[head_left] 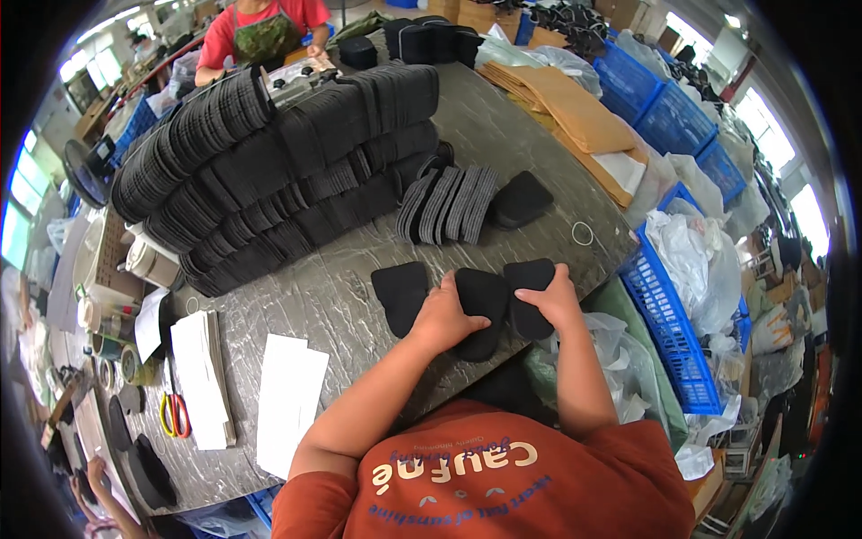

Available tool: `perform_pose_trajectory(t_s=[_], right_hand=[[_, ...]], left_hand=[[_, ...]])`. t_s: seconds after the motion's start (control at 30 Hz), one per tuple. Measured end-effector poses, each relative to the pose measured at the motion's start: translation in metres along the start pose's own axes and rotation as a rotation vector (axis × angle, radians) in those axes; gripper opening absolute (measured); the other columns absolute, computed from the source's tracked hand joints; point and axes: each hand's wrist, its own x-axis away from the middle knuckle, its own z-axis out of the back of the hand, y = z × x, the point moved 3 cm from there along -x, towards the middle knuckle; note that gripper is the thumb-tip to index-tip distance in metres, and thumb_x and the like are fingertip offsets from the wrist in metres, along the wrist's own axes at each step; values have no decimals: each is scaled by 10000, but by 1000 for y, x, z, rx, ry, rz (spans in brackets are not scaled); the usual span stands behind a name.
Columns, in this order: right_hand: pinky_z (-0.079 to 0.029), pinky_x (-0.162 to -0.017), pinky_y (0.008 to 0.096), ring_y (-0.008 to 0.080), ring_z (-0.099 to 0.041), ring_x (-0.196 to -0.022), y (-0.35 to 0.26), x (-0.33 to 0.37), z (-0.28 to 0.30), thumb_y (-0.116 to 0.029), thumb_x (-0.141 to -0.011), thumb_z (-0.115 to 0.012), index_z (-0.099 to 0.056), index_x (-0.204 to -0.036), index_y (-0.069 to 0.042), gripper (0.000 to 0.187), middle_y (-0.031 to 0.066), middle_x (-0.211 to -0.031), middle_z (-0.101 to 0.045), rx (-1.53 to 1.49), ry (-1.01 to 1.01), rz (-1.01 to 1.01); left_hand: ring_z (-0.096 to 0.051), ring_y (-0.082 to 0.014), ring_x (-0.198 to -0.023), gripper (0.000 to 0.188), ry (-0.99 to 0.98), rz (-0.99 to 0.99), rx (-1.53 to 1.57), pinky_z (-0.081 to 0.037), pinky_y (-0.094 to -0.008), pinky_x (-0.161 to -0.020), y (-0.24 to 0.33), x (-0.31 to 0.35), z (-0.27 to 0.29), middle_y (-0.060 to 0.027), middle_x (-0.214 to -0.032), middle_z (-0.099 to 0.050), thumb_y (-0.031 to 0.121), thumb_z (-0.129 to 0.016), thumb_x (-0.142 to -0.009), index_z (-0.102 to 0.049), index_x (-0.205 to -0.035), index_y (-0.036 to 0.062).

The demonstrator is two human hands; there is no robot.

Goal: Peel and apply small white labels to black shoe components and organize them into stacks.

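Black in the head view, the middle pad [483, 296] lies on the dark table [348, 301] under the left hand [444, 319], which covers its left edge and hides its own fingertips there. The thumb stretches across the top, gripping the pad. The right hand [549, 301] clasps the right pad [528, 318] from its outer side, thumb on top, other fingers mostly unseen. Both forearms angle inward from below.

left forearm [373, 391] slants up rightward, left grip [443, 317] with thumb [478, 322] pointing right; right forearm [583, 375] rises steeply, right grip [553, 301] with thumb [525, 295] pointing left.
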Motion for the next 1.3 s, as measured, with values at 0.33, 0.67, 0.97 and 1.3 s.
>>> perform_pose_trajectory(t_s=[0.33, 0.67, 0.97, 1.3], right_hand=[[-482, -934, 353, 197, -586, -1066, -22, 46, -31, -88, -805, -718, -505, -1286, -40, 528, 69, -1169, -596, -1266, -429, 1], [-517, -888, 382, 224, -610, -1030, -88, 45, -71, -71, -776, -746, -479, -1277, 1, 572, 117, -1164, -600, -1311, -786, -46], [-462, -950, 383, 239, -536, -1130, -95, 57, -93, -138, -714, -807, -398, -1336, -70, 747, 122, -1200, -550, -1060, -761, -24], [-293, -1040, 466, 334, -471, -1208, -120, 95, -65, -323, -540, -889, -151, -1508, -76, 1242, 174, -1301, -483, 285, -369, 960]], left_hand=[[-476, -386, -1127, 591, 413, -376, 331, -372, -414, -1013, -13, 18, -21, -270, -1179, -485, 116, -634, -872, -362, -1357, -82], [-589, -365, -975, 515, 473, 195, 166, -457, -385, -923, -94, 34, 50, -229, -1107, -586, 84, -622, -870, -440, -1323, -81], [-549, -197, -1176, 502, 320, -127, 868, -411, -307, -1011, -77, 53, 37, -122, -1249, -595, -113, -543, -836, -466, -1326, -34], [-327, -290, -1378, 747, 301, -452, 702, -219, -373, -1138, -92, 45, 46, -183, -1463, -385, 565, -327, -980, -313, -1453, -12]])
